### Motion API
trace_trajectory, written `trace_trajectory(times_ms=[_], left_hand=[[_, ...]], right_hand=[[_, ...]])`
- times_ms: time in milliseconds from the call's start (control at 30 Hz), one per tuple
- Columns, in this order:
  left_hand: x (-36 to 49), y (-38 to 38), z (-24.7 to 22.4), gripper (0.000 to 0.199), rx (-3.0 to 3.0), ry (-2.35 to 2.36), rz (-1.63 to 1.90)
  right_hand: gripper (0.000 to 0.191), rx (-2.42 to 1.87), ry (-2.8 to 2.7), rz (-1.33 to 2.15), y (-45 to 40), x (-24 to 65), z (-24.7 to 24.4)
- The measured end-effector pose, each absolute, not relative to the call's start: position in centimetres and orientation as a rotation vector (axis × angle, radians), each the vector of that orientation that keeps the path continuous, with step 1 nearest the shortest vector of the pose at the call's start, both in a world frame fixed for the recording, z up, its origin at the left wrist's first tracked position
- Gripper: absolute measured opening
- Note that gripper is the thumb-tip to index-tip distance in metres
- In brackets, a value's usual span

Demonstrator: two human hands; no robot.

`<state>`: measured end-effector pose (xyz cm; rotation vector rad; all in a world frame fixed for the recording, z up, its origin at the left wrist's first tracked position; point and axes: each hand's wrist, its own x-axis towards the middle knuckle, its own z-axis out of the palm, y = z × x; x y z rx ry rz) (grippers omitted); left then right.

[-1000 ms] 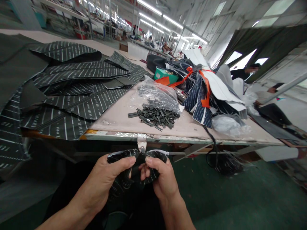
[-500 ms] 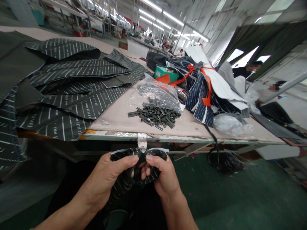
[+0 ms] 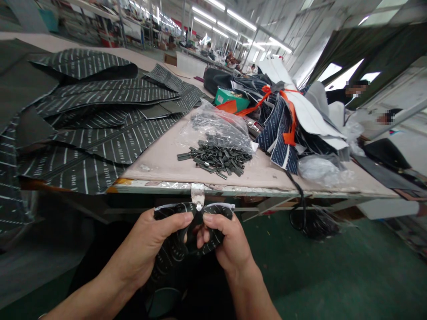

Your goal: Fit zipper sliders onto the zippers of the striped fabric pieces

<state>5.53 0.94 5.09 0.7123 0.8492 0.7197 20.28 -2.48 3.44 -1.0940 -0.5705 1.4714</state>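
Just in front of the table edge, a dark printed fabric piece (image 3: 173, 253) with a white edge is stretched between both hands. My left hand (image 3: 155, 233) pinches its left part, thumb on top. My right hand (image 3: 227, 235) grips the right part the same way, some fingertips showing beneath. The fabric's upper edge meets a small metal bracket (image 3: 198, 194) fixed to the table edge; a whitish tip shows between the two thumbs. Lower down, the cloth hangs toward the lap. Beyond the bracket lies a pile of small dark flat pieces (image 3: 222, 159).
On the table (image 3: 156, 166), dark printed fabric panels (image 3: 110, 138) spread over the left side. A clear plastic bag (image 3: 220, 124) lies behind the pile, near a green box (image 3: 230, 98). Navy and white bundles with an orange strap (image 3: 291, 120) stand right. Another person (image 3: 347, 93) is far right.
Both hands keep the same grip on the fabric. Its upper edge now sits closer against the bracket's tip. The view has shifted slightly.
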Motion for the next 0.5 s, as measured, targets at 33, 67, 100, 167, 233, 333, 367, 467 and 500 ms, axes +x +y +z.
trace_trajectory(times_ms=[33, 67, 100, 167, 233, 333, 367, 467, 500], left_hand=[[5.51, 0.97, 5.07, 0.024, 0.721, 0.85, 0.711], [5.49, 0.99, 5.02, 0.023, 0.729, 0.852, 0.705], [5.47, 0.98, 4.97, 0.023, 0.734, 0.851, 0.705], [5.46, 0.92, 4.85, 0.024, 0.735, 0.841, 0.718], [5.48, 0.85, 4.73, 0.026, 0.719, 0.841, 0.74], [5.57, 0.8, 4.66, 0.027, 0.692, 0.86, 0.752], [5.59, 0.8, 4.68, 0.027, 0.689, 0.858, 0.751], [5.66, 0.78, 4.84, 0.024, 0.687, 0.855, 0.747], [5.69, 0.76, 4.89, 0.024, 0.687, 0.862, 0.747]], right_hand=[[0.028, -1.091, -0.571, 1.477, -2.45, 20.29, 3.42], [0.028, -1.09, -0.572, 1.48, -2.44, 20.32, 3.39], [0.029, -1.092, -0.574, 1.483, -2.44, 20.35, 3.37], [0.029, -1.102, -0.585, 1.489, -2.47, 20.44, 3.34], [0.03, -1.114, -0.597, 1.498, -2.45, 20.53, 3.37], [0.03, -1.101, -0.601, 1.513, -2.26, 20.63, 3.48], [0.03, -1.094, -0.602, 1.515, -2.17, 20.64, 3.52], [0.029, -1.091, -0.604, 1.51, -2.03, 20.66, 3.59], [0.029, -1.098, -0.604, 1.507, -2.03, 20.66, 3.61]])
